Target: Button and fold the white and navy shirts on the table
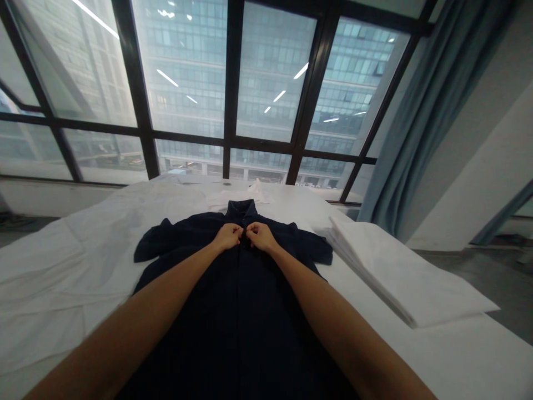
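A dark navy short-sleeved shirt [233,311] lies flat and face up on a white-covered surface [62,278], its collar pointing away from me. My left hand [227,236] and my right hand [259,235] sit close together on the shirt's front placket just below the collar. Both pinch the fabric with their fingers closed. Whether a button is between the fingers is too small to tell.
A stack of folded white cloth [400,272] lies at the right edge of the surface. More white fabric [237,195] is bunched behind the collar. A large black-framed window [231,111] and a blue curtain [433,122] stand beyond.
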Demonstrator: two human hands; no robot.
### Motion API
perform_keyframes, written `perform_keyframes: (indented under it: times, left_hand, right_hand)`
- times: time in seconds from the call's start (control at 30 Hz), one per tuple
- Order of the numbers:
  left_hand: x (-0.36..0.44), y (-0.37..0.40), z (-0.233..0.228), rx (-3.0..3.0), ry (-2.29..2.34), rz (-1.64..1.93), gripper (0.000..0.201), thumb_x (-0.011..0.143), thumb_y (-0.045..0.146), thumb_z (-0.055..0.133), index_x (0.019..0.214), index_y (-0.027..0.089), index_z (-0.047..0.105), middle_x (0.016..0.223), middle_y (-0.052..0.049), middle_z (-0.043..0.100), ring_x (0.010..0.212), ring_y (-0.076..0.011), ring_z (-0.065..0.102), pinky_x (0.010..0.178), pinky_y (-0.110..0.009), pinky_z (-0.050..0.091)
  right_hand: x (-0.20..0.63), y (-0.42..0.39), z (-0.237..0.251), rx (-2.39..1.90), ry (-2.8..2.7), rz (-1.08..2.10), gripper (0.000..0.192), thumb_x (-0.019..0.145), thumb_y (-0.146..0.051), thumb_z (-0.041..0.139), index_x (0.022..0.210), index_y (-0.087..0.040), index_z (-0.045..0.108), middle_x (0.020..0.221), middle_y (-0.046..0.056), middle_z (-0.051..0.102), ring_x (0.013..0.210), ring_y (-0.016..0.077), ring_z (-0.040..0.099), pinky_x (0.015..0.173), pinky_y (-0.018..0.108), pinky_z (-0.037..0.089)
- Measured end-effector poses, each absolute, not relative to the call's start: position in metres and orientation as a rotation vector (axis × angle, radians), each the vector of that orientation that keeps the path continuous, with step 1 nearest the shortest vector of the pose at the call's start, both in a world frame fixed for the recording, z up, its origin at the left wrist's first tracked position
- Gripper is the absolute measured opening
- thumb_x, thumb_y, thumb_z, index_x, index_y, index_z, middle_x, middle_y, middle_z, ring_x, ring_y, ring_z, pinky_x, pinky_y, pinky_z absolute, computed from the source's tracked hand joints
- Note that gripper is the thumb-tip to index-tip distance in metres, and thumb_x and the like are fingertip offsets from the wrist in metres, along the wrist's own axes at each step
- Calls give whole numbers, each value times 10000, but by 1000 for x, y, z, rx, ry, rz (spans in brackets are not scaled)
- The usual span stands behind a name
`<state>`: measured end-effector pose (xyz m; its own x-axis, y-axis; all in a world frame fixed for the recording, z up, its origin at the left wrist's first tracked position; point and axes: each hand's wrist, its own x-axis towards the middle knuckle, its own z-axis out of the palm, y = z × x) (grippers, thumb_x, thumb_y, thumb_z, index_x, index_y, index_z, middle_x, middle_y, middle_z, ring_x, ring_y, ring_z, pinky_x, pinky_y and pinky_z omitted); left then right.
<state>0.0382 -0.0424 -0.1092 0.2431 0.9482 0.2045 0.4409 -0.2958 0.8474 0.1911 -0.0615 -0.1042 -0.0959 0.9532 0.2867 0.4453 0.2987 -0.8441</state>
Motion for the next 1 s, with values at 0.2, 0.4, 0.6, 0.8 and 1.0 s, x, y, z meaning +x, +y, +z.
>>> perform_keyframes:
  times: [0.2,0.4,0.6,0.8,1.0]
  left_hand:
    - [37,-47,-106,1893,1246,979,230,821,268,492,644,155,586,485,39,514,461,-97,540,456,-172,360]
    - [40,-46,-105,1855,1272,962,278,847,301,452,663,147,593,464,28,514,432,-103,521,448,-184,362]
    - [39,-50,-100,1877,1246,965,299,824,376,520,758,125,669,473,43,491,422,-93,480,444,-192,331]
    - [41,-51,-98,1927,1335,974,277,830,264,463,695,131,665,444,45,470,434,-100,453,455,-207,303]
    - [41,-52,-98,1971,1347,1022,264,837,238,460,740,136,684,472,30,509,502,-124,501,535,-219,359]
  right_hand:
    - [188,-71,-97,-1352,-1718,668,25,768,-169,564,785,-154,574,623,-23,615,414,66,545,407,145,397]
    - [187,-74,-96,-1390,-1733,572,24,757,-174,583,772,-155,582,632,-17,627,429,69,549,430,155,408]
    - [186,-73,-99,-1381,-1773,423,81,755,-239,595,766,-160,610,648,-2,644,500,95,574,490,185,431]
    - [186,-72,-100,-1382,-1782,397,108,751,-259,593,768,-164,640,692,13,668,584,112,596,554,201,447]
    - [184,-76,-94,-1440,-1774,374,147,789,-272,559,752,-167,654,707,21,670,614,118,593,574,206,432]
